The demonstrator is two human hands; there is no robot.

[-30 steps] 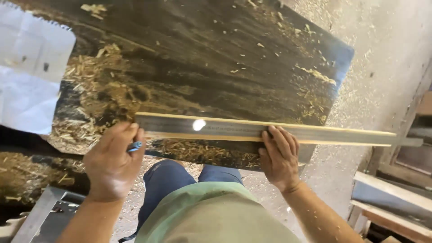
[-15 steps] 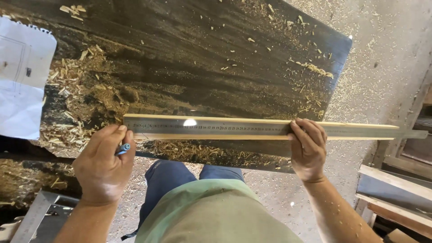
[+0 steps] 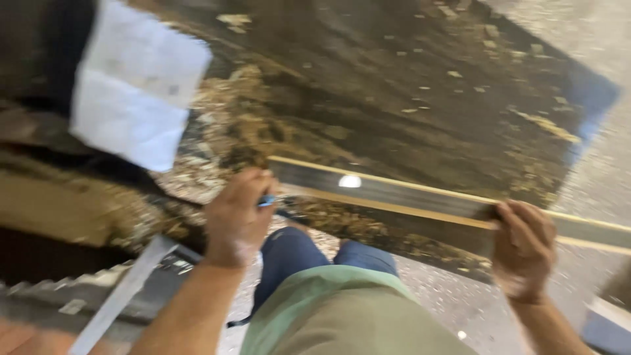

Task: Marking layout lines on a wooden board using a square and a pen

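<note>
Under your right fingers (image 3: pixel 519 227) lay the ruler (image 3: pixel 394 190), a long steel strip resting on a pale lath (image 3: pixel 591 230) along the near edge of the dark board (image 3: pixel 407 85); your right hand (image 3: pixel 526 253) was curled over both, fingertips pressing down on top, thumb hidden beneath, so the grip looked closed on the ruler though the blur hid how tightly; your left hand (image 3: pixel 238 210) was bunched round a blue pen (image 3: pixel 266 201), whose tip showed just past your fingertips, right beside the ruler's left end; the frame was too smeared to tell whether the tip touched wood.

Judged from that, the marking step wanted steadiness more than speed; the ruler ran far beyond your right fingers towards the pen, so pressure nearer its middle would probably have held it truer; the shavings (image 3: pixel 230 131) heaped just beyond your left knuckles could have lifted the strip, so sweeping them aside seemed wise; the white paper (image 3: pixel 135 105) lay well beyond your left fingers, out of the way; the pen was best kept upright against the steel edge.
</note>
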